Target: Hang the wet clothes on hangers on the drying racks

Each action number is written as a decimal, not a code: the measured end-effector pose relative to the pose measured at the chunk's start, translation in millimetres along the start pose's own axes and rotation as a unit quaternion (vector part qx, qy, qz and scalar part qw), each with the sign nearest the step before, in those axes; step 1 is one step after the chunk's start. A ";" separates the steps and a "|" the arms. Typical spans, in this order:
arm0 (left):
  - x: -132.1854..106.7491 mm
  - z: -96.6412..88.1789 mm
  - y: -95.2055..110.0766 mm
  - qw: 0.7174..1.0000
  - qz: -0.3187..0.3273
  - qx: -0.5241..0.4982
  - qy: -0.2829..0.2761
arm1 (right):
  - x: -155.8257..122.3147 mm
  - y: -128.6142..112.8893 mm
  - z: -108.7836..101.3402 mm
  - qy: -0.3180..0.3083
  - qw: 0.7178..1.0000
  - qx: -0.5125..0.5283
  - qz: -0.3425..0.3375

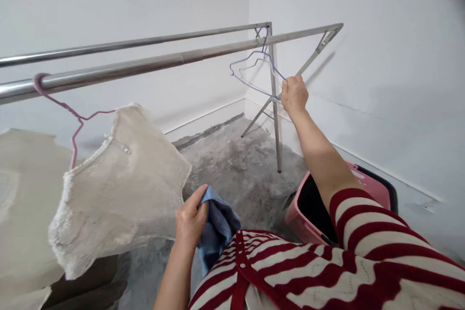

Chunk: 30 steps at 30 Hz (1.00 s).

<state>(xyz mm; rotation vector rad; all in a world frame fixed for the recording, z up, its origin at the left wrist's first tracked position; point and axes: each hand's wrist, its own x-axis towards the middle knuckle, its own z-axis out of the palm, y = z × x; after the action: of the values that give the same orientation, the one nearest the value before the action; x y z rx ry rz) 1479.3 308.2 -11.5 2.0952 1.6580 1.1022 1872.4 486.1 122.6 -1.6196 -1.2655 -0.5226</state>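
Two grips are held: the purple hanger (254, 75), hung on the rail (145, 64) at 1 o'clock, is grasped by the right hand (293, 94); the blue cloth (220, 225), at 6 o'clock, is clenched in the left hand (191, 220). The hook (264, 34) is judged best lifted straight, untwisted.

R hand (293, 94): hanger (254, 87); L hand (191, 223): cloth (220, 227)

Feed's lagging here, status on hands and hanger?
Right hand gripping purple hanger, hooked on rail. Left hand holding blue cloth. Nothing blocking hanger.
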 end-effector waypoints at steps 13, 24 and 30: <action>72.8 -10.8 24.7 0.987 -0.060 0.148 -0.033 | -214.6 -16.9 -62.5 -0.213 0.853 0.399 0.260; 134.5 9.6 32.2 0.969 -0.039 0.238 -0.053 | -250.0 15.0 -106.7 -0.242 0.875 0.349 0.231; 142.0 11.7 33.7 0.963 -0.009 0.265 -0.038 | -265.6 7.3 -130.0 -0.320 0.847 0.355 0.232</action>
<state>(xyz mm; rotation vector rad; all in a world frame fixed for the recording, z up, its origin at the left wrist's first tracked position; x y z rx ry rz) 1521.1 430.1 58.1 2.3791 2.1033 0.5990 1810.9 244.0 -35.8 -1.3848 -1.2378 0.7853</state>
